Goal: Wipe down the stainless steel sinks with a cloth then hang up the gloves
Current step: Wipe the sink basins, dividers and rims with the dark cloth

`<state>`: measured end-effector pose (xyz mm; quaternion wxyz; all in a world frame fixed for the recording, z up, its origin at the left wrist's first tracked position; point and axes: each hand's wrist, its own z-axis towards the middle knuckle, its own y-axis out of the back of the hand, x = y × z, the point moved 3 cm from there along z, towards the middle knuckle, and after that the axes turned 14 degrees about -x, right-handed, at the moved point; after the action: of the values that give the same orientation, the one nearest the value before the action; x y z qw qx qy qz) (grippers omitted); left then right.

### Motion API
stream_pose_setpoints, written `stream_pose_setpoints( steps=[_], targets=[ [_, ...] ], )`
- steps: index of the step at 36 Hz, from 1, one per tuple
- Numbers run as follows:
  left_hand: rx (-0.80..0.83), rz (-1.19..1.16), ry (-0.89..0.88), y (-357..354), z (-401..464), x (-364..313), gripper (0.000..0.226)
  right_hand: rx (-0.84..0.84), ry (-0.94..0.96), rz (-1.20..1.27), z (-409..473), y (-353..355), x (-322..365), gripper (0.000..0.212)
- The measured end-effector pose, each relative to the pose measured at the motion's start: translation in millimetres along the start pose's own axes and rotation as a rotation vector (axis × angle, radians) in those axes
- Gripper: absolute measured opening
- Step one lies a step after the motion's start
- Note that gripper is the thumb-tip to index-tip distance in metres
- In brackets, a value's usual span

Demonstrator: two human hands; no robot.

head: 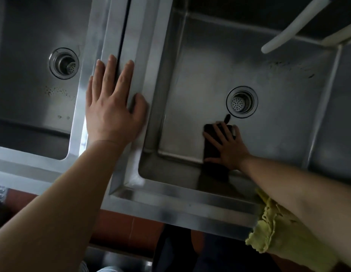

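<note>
Dark cloth (213, 146) lies flat under the spread, straight fingers of the right hand (227, 148), pressed to the floor of the right sink (278, 91) near its drain (241, 102). Left hand (111, 103) rests flat, fingers straight, on the rims between the 2 sinks. A yellow-green rag (272, 230), possibly a glove, drapes over the front edge. No writing is legible.

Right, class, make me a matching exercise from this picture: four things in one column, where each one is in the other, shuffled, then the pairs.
Things
1. left hand
2. right hand
3. yellow-green cloth
4. white hose

Places
A. draped over the sink's front rim
B. flat on the divider between the sinks
C. above the right sink's back corner
D. pressing a dark cloth on the right sink's floor

Pairs: 1-B, 2-D, 3-A, 4-C
</note>
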<state>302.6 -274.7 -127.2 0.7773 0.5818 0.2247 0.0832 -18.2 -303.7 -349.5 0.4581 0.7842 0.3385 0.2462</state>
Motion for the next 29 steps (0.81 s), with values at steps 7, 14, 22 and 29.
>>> stream_pose_setpoints(
  steps=[7, 14, 22, 29],
  targets=[
    [0.023, 0.025, -0.012, -3.4, -1.8, 2.5, 0.065, 0.176, -0.116, -0.034, -63.5, -0.8, -67.9, 0.095],
    [0.052, -0.038, 0.228, -1.3, -10.4, -35.5, 0.063, 0.129, -0.432, 0.433, -78.0, 55.7, -80.2, 0.077],
    [0.563, -0.15, -0.328, -48.3, -74.4, -156.1, 0.051, -0.415, -0.603, 0.449, -173.5, 135.6, -134.4, 0.056],
    [1.069, 0.146, -0.75, -126.1, -134.4, -203.8, 0.059, -0.589, -0.658, 0.249, -261.4, 150.4, -159.1, 0.055]
  ],
)
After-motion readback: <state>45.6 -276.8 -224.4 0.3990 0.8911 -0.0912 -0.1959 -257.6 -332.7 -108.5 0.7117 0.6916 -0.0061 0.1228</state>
